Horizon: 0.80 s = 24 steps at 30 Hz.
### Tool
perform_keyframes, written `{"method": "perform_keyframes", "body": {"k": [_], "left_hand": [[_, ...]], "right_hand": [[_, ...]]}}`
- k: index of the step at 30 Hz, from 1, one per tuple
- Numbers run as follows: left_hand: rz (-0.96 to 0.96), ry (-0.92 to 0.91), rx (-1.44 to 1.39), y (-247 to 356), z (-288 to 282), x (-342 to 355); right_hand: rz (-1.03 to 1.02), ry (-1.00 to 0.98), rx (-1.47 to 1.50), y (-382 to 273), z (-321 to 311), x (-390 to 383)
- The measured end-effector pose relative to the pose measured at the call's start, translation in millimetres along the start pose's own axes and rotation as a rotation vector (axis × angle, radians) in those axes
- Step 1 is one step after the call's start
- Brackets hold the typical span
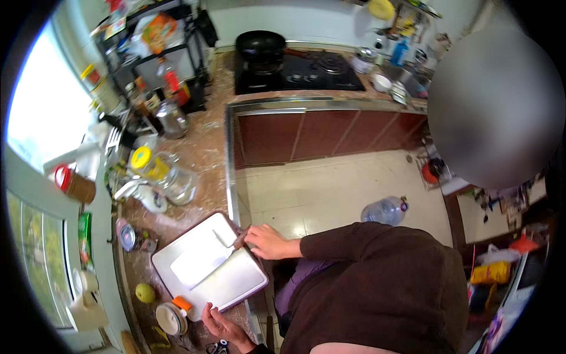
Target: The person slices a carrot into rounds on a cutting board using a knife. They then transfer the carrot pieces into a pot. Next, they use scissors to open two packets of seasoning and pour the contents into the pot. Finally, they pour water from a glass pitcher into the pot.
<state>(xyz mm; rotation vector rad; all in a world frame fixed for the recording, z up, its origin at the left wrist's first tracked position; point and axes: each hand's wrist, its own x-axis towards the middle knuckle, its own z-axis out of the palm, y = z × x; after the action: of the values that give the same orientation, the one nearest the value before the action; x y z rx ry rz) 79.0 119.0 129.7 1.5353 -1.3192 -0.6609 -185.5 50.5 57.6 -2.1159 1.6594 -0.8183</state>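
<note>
Head view: right forearm in a brown sleeve (333,243), extended leftward across the frame at a near-horizontal angle. Right hand (268,241) closed around the brown handle of a broad-bladed knife (200,265), at the near edge of a white tray-like board (239,280). Left hand (227,328) raised from the lower edge, apparently empty, with fingers loosely bent and pointing up-left, just beside the lower rim of the board; contact with the rim not determinable. Knife blade over the board, directed away from the right hand. Close to the left hand: scissors (218,347) on the brown surface (209,141). Beyond the board: round container (170,320), yellow-green fruit (145,293), and white spray bottle (151,199). Farthest: black wok (260,47) on a black stove (300,81).
</note>
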Motion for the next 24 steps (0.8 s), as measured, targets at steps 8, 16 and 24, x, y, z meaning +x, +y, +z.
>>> {"method": "perform_keyframes", "body": {"k": [8,16,24], "left_hand": [[0.096,-0.298,-0.173,45,68,5],[0.157,-0.563,-0.208,102,177,-26],[0.400,-0.721,-0.146,197,359,-92]], "right_hand": [[0.624,0.090,-0.011,74,-56,-137],[1.010,0.188,0.133,142,-109,-243],[1.172,0.417,0.234,246,-216,-333]]}}
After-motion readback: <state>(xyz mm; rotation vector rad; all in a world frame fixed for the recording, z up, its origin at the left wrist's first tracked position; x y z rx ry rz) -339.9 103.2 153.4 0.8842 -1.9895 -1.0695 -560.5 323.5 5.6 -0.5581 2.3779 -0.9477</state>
